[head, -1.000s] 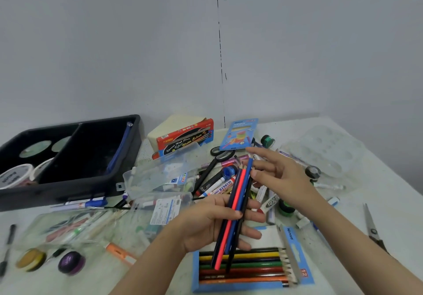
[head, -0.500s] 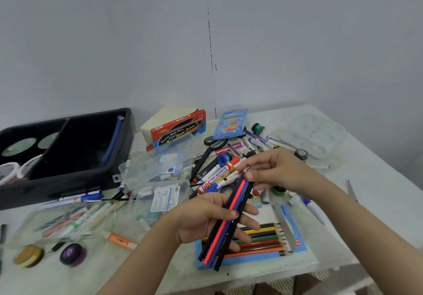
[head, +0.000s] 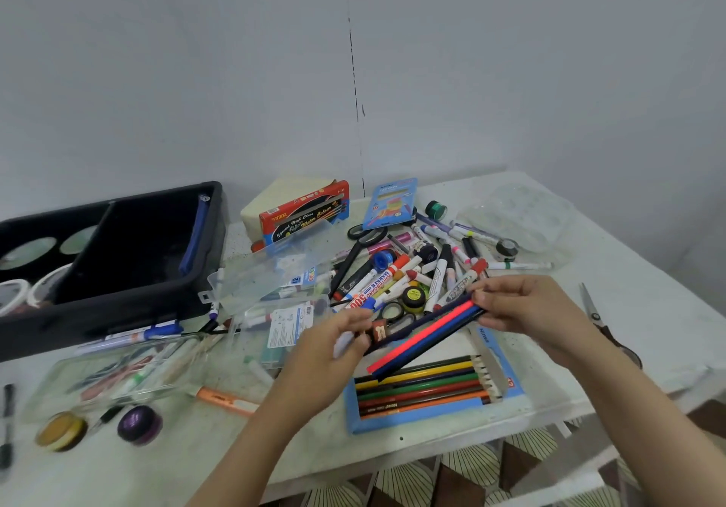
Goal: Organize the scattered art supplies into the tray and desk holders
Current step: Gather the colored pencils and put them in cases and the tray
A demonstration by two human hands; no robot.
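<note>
The right hand (head: pixel 526 310) pinches the tips of a bundle of coloured pencils (head: pixel 424 335) slanting down toward the left hand (head: pixel 330 349) (its grip too blurred to tell), just above the open pencil box (head: pixel 412 422), where levelling the ends first should let them slot in flat.

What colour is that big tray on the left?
The tray is black, seen best in the head view.

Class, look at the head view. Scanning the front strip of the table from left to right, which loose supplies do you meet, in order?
Thin black pen, round yellow paint pot, round purple paint pot, orange marker, open blue box of coloured pencils, metal scissors.
</note>
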